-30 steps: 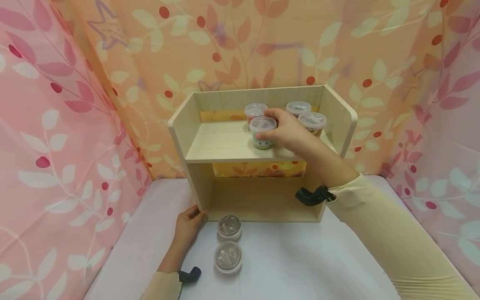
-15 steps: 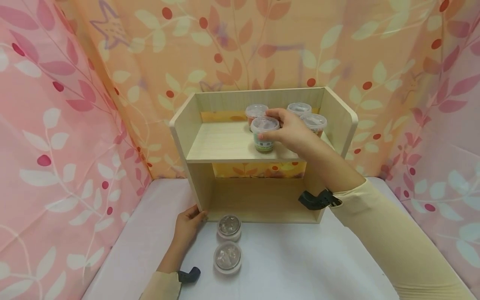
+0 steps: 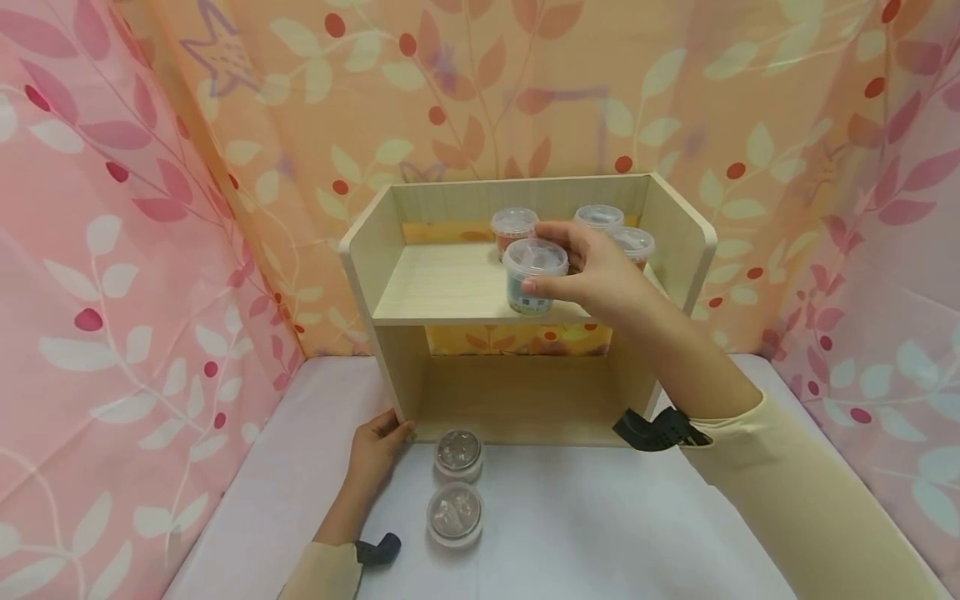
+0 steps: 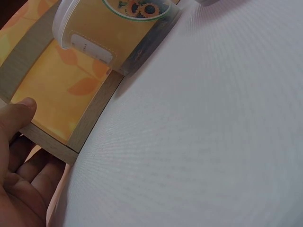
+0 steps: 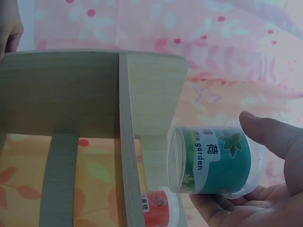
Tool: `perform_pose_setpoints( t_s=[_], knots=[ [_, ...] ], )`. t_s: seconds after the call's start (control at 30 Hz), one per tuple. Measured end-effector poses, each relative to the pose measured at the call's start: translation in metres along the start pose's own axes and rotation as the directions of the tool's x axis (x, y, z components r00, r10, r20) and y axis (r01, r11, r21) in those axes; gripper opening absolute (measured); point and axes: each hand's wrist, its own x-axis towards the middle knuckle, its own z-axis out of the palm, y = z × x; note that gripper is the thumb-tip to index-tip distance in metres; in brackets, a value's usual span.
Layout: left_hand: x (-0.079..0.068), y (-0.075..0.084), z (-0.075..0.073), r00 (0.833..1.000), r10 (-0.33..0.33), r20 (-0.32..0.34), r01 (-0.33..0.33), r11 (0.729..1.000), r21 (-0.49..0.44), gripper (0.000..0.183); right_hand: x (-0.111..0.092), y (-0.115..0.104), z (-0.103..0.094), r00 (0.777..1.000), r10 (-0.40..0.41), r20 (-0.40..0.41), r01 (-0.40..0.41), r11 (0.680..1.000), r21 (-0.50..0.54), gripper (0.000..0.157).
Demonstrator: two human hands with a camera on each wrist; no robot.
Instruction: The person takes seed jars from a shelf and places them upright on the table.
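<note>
My right hand (image 3: 611, 271) grips a clear lidded plastic cup (image 3: 532, 287) near the front of the upper shelf. In the right wrist view the green label on this cup (image 5: 220, 158) reads "little garden", and its base is clear of the shelf board. Behind it stands a red-labelled cup (image 3: 512, 237). Two more lidded cups, a back one (image 3: 598, 217) and a front one (image 3: 637, 242), are partly hidden by the hand. My left hand (image 3: 372, 454) holds the lower front corner of the wooden shelf's side panel (image 4: 49, 144), thumb and fingers on opposite faces.
Two lidded cups, one nearer the shelf (image 3: 459, 454) and one further forward (image 3: 455, 517), stand on the white tabletop (image 3: 600, 525). The two-level wooden shelf (image 3: 480, 318) backs onto an orange floral cloth (image 3: 480, 108). Pink floral cloth (image 3: 135, 333) hangs at both sides.
My right hand has brought the green-labelled cup slightly up and toward me, off the upper shelf and away from the red-labelled cup. The left hand has stayed at the shelf corner.
</note>
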Motion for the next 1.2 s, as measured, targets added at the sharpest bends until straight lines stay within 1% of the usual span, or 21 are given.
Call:
perform_pose_setpoints(
  t_s=[0.07, 0.1, 0.17, 0.27, 0.37, 0.57, 0.63, 0.73, 0.93, 1.2],
  knots=[
    [0.0, -0.001, 0.0, 1.0, 0.0, -0.003, 0.0, 1.0, 0.006, 0.04, -0.006, 0.001, 0.001, 1.0, -0.011, 0.004, 0.011, 1.0, 0.013, 0.079],
    [0.001, -0.003, 0.0, 1.0, 0.013, -0.006, -0.013, 1.0, 0.003, 0.04, -0.01, 0.002, 0.002, 1.0, -0.016, 0.006, 0.016, 1.0, 0.02, 0.079],
    [0.005, -0.014, 0.0, 0.999, 0.027, -0.018, -0.027, 1.0, -0.005, 0.041, -0.016, 0.002, 0.005, 1.0, -0.026, 0.013, 0.026, 0.999, 0.03, 0.079],
    [0.005, -0.014, 0.0, 0.999, 0.046, -0.025, -0.047, 0.999, -0.006, 0.041, -0.025, 0.003, 0.009, 0.999, -0.043, 0.024, 0.042, 0.998, 0.053, 0.078],
    [0.005, -0.012, 0.0, 0.999, 0.042, -0.02, -0.042, 0.999, -0.006, 0.041, -0.032, 0.003, 0.013, 0.998, -0.051, 0.037, 0.048, 0.996, 0.071, 0.078],
    [0.002, -0.001, 0.0, 1.0, -0.004, -0.005, 0.004, 1.0, 0.006, 0.041, -0.046, 0.009, 0.02, 0.997, -0.058, 0.058, 0.054, 0.996, 0.068, 0.08],
    [0.002, 0.0, 0.0, 1.0, -0.017, -0.007, 0.017, 1.0, 0.01, 0.042, -0.05, 0.014, 0.023, 0.996, -0.072, 0.06, 0.068, 0.995, 0.067, 0.08],
    [0.004, -0.004, 0.0, 1.0, -0.02, -0.012, 0.021, 1.0, 0.02, 0.043, -0.057, 0.021, 0.027, 0.995, -0.079, 0.065, 0.074, 0.995, 0.074, 0.081],
    [0.007, -0.012, 0.001, 1.0, -0.005, -0.024, 0.005, 1.0, 0.015, 0.043, -0.071, 0.038, 0.036, 0.992, -0.094, 0.082, 0.084, 0.99, 0.111, 0.082],
    [0.003, -0.007, 0.001, 1.0, -0.007, -0.007, 0.007, 1.0, 0.0, 0.041, -0.088, 0.066, 0.047, 0.987, -0.109, 0.115, 0.091, 0.984, 0.152, 0.082]
  ],
)
